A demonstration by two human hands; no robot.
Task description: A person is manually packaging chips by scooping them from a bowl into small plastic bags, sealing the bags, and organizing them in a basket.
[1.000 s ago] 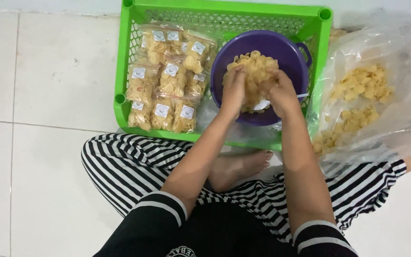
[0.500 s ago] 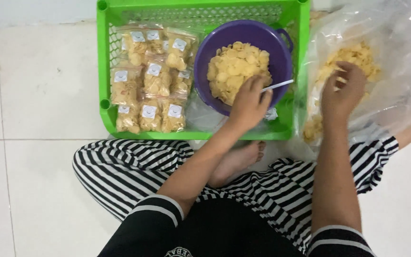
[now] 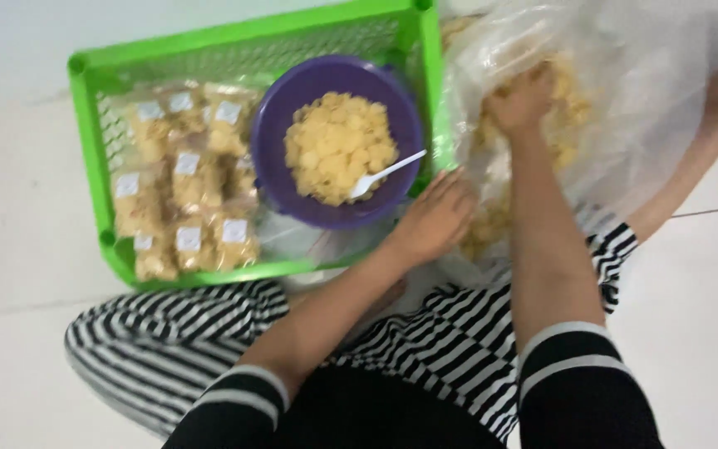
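Note:
My right hand [image 3: 521, 100] is inside a large clear plastic bag [image 3: 650, 91], fingers curled into the pale yellow chips [image 3: 571, 112] there. My left hand [image 3: 438, 218] lies palm down with nothing in it, against the bag's near edge by the front right corner of a green plastic basket [image 3: 243, 46]. In the basket stands a purple bowl [image 3: 274, 125] heaped with chips [image 3: 334, 145], and a white plastic spoon [image 3: 386, 173] leans on its rim. The picture is motion-blurred.
Several small sealed packets of chips [image 3: 180, 179] with white labels fill the basket's left half. My crossed legs in black-and-white striped trousers [image 3: 434, 341] are in front of it, on white floor tiles [image 3: 18, 191]. My bare lower leg [image 3: 700, 158] runs under the big bag.
Both hands left the bowl. The right hand went right, into the big bag and down among the chips. The left hand slid off the bowl's rim to the basket's corner. The view swung right.

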